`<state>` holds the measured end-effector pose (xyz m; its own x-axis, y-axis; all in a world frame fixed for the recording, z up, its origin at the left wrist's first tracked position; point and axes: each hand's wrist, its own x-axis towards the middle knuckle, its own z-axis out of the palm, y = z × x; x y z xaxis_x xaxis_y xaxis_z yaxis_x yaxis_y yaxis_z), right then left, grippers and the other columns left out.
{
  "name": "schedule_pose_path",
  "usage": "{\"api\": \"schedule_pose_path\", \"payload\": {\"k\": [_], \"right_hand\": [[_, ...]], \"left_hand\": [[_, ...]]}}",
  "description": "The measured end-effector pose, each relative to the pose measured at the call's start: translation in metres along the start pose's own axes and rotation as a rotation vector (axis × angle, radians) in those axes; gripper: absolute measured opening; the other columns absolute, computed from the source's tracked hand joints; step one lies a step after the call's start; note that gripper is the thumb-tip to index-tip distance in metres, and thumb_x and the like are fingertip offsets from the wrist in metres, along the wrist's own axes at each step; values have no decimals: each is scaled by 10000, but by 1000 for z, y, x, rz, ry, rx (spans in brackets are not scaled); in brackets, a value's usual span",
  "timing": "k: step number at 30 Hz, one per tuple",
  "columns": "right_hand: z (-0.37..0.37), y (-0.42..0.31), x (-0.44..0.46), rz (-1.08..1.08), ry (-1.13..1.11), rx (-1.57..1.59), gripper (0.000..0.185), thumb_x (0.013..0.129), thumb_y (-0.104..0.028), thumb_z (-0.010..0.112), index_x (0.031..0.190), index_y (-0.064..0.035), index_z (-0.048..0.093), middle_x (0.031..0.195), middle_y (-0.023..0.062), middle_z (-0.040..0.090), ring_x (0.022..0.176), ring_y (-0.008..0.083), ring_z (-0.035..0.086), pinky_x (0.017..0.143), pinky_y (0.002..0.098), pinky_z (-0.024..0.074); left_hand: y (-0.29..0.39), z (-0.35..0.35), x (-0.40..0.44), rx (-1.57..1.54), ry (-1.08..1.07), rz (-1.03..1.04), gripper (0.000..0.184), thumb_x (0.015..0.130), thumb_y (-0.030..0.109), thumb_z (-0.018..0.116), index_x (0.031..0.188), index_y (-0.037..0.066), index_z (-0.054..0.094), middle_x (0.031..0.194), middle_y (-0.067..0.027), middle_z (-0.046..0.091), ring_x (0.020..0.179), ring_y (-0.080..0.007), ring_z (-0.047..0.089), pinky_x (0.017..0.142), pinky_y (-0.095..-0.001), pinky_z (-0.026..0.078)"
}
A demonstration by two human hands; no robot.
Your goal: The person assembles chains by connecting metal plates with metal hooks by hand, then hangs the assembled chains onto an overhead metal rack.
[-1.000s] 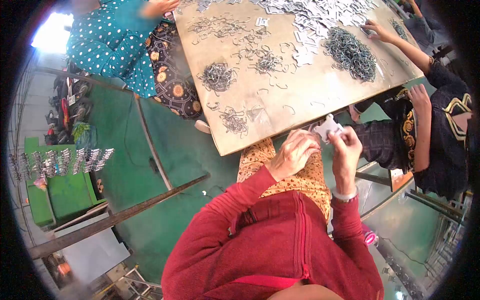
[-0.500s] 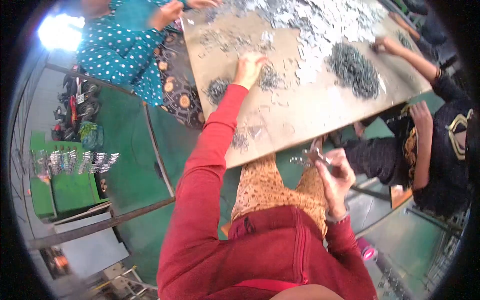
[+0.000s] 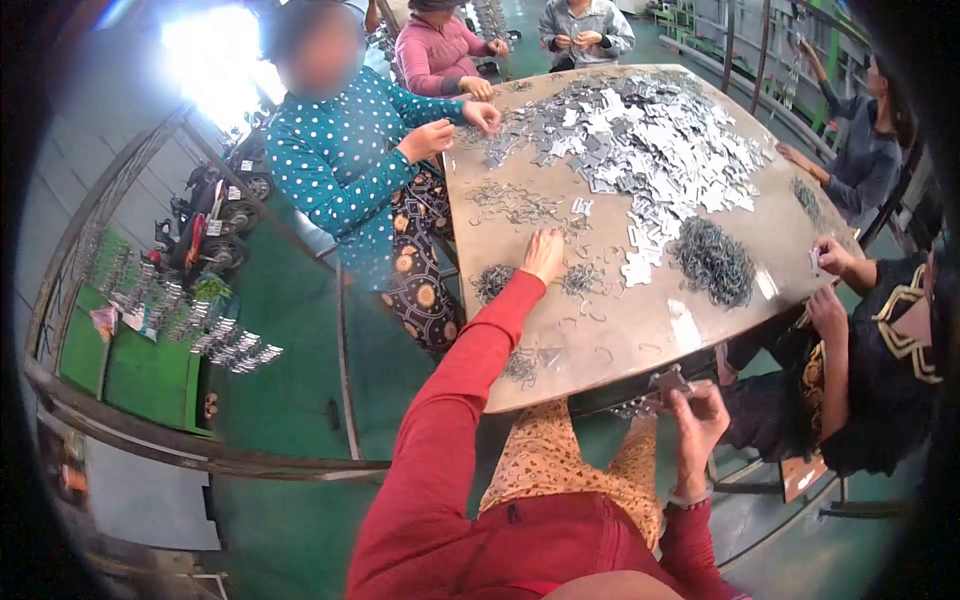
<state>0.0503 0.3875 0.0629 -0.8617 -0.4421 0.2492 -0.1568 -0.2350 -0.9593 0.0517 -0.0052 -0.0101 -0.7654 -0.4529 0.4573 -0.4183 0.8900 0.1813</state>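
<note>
My left hand (image 3: 544,256) reaches over the tabletop between small piles of wire hooks. Its fingers are bent down and drawn together at the surface; whatever they pinch is hidden. Near it lie a dark hook pile (image 3: 493,283) and a looser group of hooks (image 3: 582,279). Just off the table's front edge, my right hand (image 3: 700,425) is closed, thumb and fingers gripping a small flat metal plate (image 3: 670,381). A cluster of shiny linked pieces (image 3: 636,407) hangs beside that plate, its details too small to tell.
A big heap of silvery plates (image 3: 650,135) covers the far table (image 3: 625,345), with a large hook mound (image 3: 714,262) at its right. Several people sit or stand round it: a polka-dot sleeve (image 3: 340,150) at left, a co-worker's hand (image 3: 832,256) holding a plate at right.
The view has tilted up, showing more of the far table and more people. My left hand stays among the hooks, its fingers now bent more downward. My right hand still grips the plate.
</note>
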Motion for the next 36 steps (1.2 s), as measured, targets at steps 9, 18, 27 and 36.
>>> {"api": "schedule_pose_path", "payload": {"k": [9, 18, 27, 36], "right_hand": [[0, -6, -6, 158, 77, 89, 253, 758, -33, 687, 991, 27, 610, 834, 37, 624, 727, 94, 590, 623, 230, 516], [-8, 5, -17, 83, 21, 233, 234, 778, 11, 655, 1005, 16, 600, 874, 59, 641, 756, 115, 612, 659, 235, 523], [-6, -3, -20, 6, 28, -11, 209, 788, -38, 653, 985, 10, 599, 871, 44, 638, 761, 108, 611, 604, 228, 502], [-8, -65, -3, -373, 179, 184, 200, 808, 20, 622, 1005, 8, 590, 841, 47, 625, 739, 85, 598, 663, 197, 491]], "left_hand": [[155, -132, -67, -1539, -430, -182, 110, 823, 94, 636, 902, 17, 642, 842, -56, 648, 778, -115, 595, 708, -247, 480], [209, -125, -109, -1746, -614, -156, 191, 796, 103, 674, 941, -10, 624, 929, -41, 610, 829, -109, 563, 787, -263, 457], [240, -145, -125, -1607, -253, -200, 122, 823, 52, 626, 877, -35, 559, 721, -61, 631, 659, -104, 595, 567, -227, 483], [285, -198, -98, -1491, -191, 274, 107, 831, -32, 581, 935, -18, 558, 811, -53, 601, 729, -87, 569, 644, -194, 466]]}}
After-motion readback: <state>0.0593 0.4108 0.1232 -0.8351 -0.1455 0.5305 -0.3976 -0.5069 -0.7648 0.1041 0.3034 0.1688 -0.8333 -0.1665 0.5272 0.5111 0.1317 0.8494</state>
